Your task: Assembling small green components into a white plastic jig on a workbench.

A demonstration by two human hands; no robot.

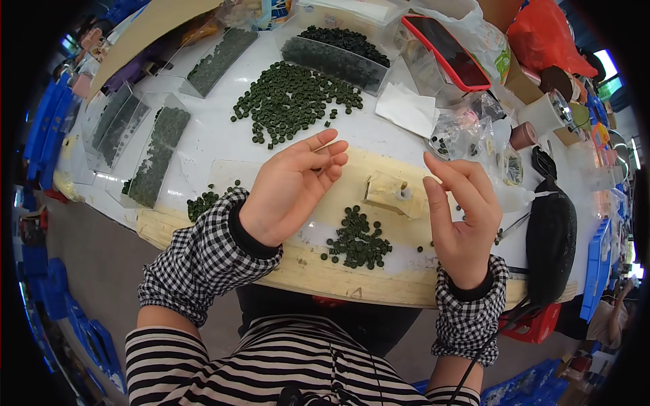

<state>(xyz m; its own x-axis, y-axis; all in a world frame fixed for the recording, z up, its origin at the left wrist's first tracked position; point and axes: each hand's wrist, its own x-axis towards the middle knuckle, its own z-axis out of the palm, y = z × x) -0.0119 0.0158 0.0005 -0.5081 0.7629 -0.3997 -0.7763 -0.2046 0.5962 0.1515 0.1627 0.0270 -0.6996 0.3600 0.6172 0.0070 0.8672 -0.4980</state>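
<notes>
My left hand (291, 188) is raised over the table with its palm turned inward and its fingers loosely bent and apart. My right hand (467, 216) hovers on the other side, thumb and forefinger separated by a gap with nothing visible between them. Between the hands sits a small yellowish block (387, 194) with a pale round tip on top. In front of it lies a pile of small dark green round parts (359, 242). A smaller heap of such parts (201, 204) is beside my left cuff, and a large spread of them (291, 98) lies farther back.
Clear bins of dark parts stand at the left (160, 159) and at the back (335, 64). A red-cased phone (447, 54) leans at the back right, near a white paper (406, 108) and plastic bags (467, 132). A black pouch (552, 237) hangs over the right edge.
</notes>
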